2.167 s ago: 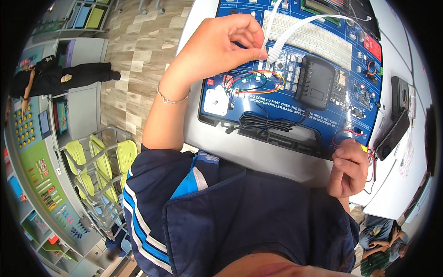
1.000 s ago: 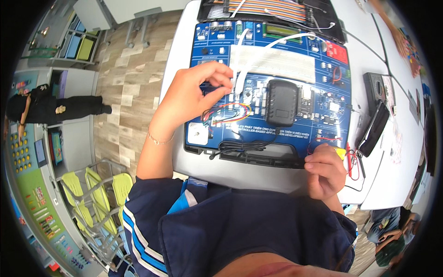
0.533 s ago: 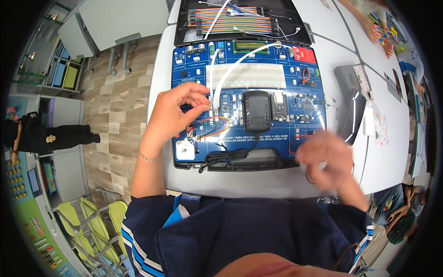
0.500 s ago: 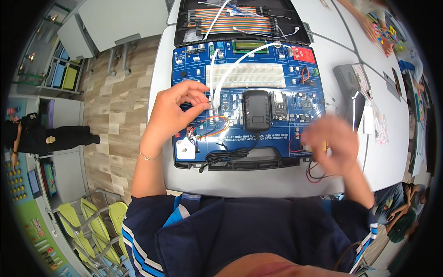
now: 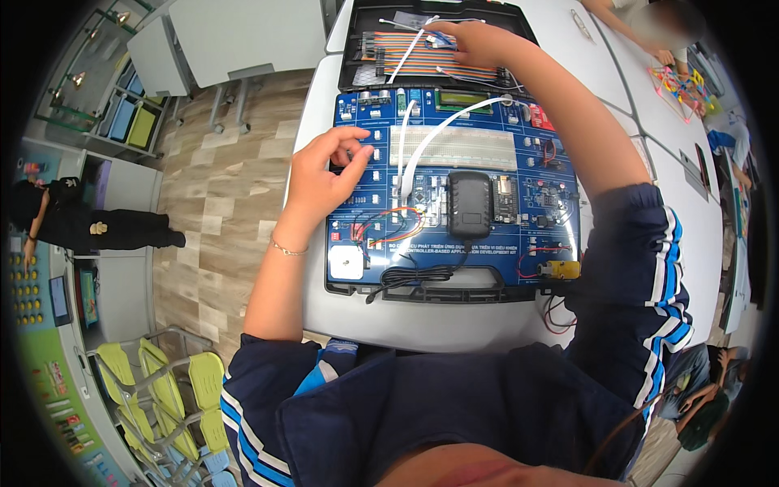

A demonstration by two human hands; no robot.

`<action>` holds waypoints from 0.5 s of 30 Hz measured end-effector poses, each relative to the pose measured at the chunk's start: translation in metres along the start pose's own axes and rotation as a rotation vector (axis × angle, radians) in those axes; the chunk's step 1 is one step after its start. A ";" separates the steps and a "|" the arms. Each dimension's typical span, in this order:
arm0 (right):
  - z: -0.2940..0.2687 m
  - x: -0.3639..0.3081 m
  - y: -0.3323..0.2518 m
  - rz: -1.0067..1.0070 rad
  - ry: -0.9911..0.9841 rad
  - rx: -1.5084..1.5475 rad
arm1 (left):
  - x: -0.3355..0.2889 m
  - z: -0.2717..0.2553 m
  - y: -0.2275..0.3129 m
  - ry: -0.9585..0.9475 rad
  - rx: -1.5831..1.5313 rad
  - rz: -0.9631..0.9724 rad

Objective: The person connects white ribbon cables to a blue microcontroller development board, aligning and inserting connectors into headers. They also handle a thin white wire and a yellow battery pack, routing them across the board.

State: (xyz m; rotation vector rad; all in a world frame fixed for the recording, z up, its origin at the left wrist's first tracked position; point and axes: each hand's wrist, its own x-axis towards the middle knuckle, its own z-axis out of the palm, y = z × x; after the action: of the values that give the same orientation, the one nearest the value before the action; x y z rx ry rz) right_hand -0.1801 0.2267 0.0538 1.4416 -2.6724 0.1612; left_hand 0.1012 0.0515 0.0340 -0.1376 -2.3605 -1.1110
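Note:
My right hand (image 5: 479, 42) reaches into the black case lid (image 5: 355, 75). Its fingers are stretched out and apart over thin blue-and-white wires (image 5: 441, 40), beside rainbow ribbon jumper wires (image 5: 398, 55). I see no firm hold on any wire. Above the left side of the blue electronics kit board (image 5: 487, 272) hovers my left hand (image 5: 329, 172), empty, its fingers bent and the thumb apart from the index finger. A white flat cable (image 5: 434, 128) arches across the white breadboard (image 5: 479, 150). A black power adapter (image 5: 469, 204) lies at the board's middle.
A coiled black cord (image 5: 414, 277) rests by the case handle. The yellow motor (image 5: 560, 269) sits at the board's lower right, with red and black wires below. Across the table, another person handles colourful sticks (image 5: 680, 89). Green chairs (image 5: 166, 381) stand at lower left.
My right hand has gone from the board's lower right up to the wires in the lid. The left hand stays over the board's left side. The whole view has shifted slightly.

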 end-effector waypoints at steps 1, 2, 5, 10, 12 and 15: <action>0.006 0.008 -0.003 -0.022 0.006 -0.022 | -0.001 0.001 0.001 -0.006 0.001 0.012; 0.013 0.014 -0.006 -0.043 0.013 -0.045 | 0.000 0.002 0.002 -0.013 0.001 0.025; 0.006 0.028 -0.039 0.053 -0.141 -0.081 | -0.005 0.000 0.002 -0.004 0.020 0.034; 0.010 0.031 -0.019 -0.113 0.091 -0.207 | -0.001 0.002 0.000 0.079 0.083 0.104; -0.007 0.026 -0.016 -0.270 0.295 -0.327 | 0.003 0.003 -0.002 0.171 0.116 0.097; -0.045 0.010 -0.033 -0.465 0.513 -0.309 | 0.002 -0.002 -0.002 0.263 0.171 0.059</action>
State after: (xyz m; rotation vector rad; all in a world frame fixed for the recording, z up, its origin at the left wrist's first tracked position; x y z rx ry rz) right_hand -0.1561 0.2062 0.1014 1.6013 -1.8216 0.0623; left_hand 0.0997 0.0485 0.0343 0.0003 -2.1881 -0.8390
